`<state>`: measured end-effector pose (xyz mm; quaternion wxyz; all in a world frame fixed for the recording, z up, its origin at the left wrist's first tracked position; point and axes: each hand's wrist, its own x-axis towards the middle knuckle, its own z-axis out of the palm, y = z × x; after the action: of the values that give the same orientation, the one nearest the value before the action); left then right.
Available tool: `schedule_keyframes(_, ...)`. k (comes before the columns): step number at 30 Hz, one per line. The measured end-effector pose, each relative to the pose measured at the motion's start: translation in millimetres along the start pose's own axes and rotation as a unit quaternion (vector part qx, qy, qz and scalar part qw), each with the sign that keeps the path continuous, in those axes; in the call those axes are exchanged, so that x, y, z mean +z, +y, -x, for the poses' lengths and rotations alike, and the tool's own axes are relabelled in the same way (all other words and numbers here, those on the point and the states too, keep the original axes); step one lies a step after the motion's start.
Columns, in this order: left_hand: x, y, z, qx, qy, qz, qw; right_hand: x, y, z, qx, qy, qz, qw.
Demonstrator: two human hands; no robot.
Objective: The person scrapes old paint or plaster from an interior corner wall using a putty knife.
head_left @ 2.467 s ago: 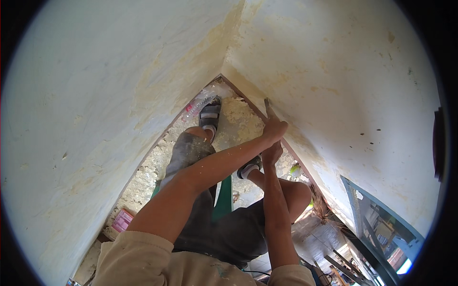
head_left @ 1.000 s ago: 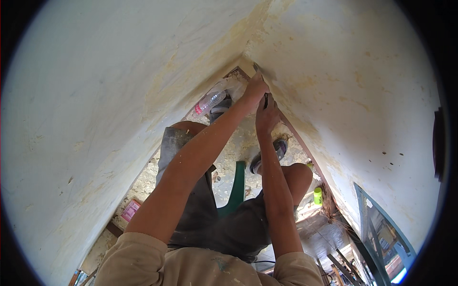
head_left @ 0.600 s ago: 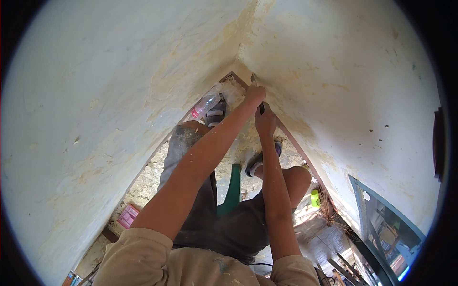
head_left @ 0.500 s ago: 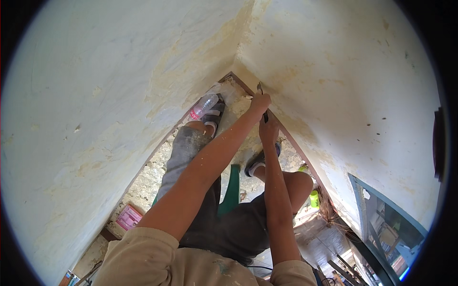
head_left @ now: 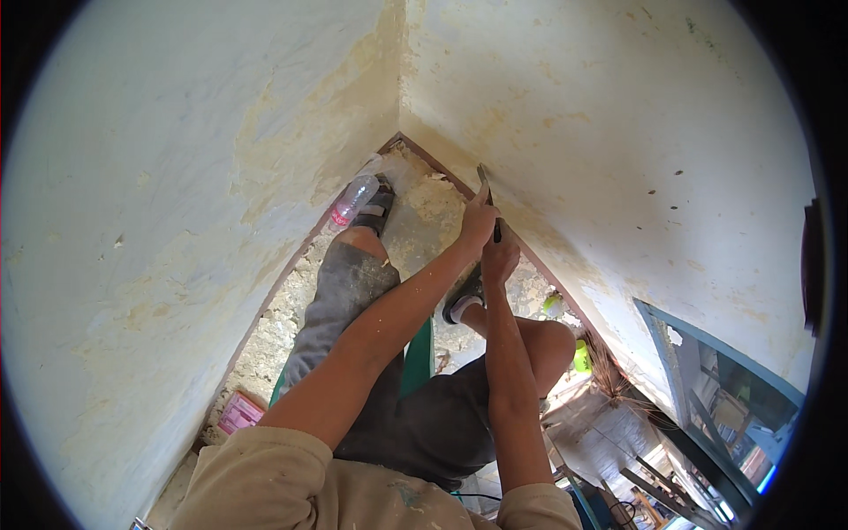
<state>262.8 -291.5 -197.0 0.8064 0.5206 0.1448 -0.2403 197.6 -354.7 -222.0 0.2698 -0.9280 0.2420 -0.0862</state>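
Currently two hands, one tool. Left hand (head_left: 478,223) and right hand (head_left: 500,258) are stacked together, touching, both clamped on a single scraper (head_left: 488,196) with a dark handle. Left hand sits higher up the tool, right hand just below it on the handle end.

Scraper long axis runs roughly along the line of the forearms, blade end pointing up and away from the hands, toward the right wall (head_left: 618,132). Blade tip pokes out just above the left hand and meets the wall surface near the floor trim; exact contact is too small to confirm.

Counts around the hands:
- two walls meeting at a corner: left wall (head_left: 177,177) and the right one, both white with yellowish patches
- one clear plastic bottle (head_left: 353,200) with a pink label, lying on the rubble floor (head_left: 424,212), left of the hands, just beside the left foot
- two sandalled feet: left foot (head_left: 377,208) near the bottle, right foot (head_left: 464,300) directly below the hands
- one green stool (head_left: 418,358) under the person, below the hands
- one pink packet (head_left: 239,412) far below-left of the hands, by the left wall base
- one yellow-green container (head_left: 581,356) below-right of the hands
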Motion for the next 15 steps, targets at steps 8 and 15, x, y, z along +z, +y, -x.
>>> schedule_keyframes(8,-13.6,3.5,-21.8,-0.002,0.013,-0.009,1.000,38.6,-5.1,-3.1,-0.030,0.034,-0.040,0.998)
schedule_keyframes(15,-22.7,4.3,-34.8,0.013,0.006,-0.054,0.998,49.0,-8.0,-12.6,-0.023,0.003,-0.026,0.999)
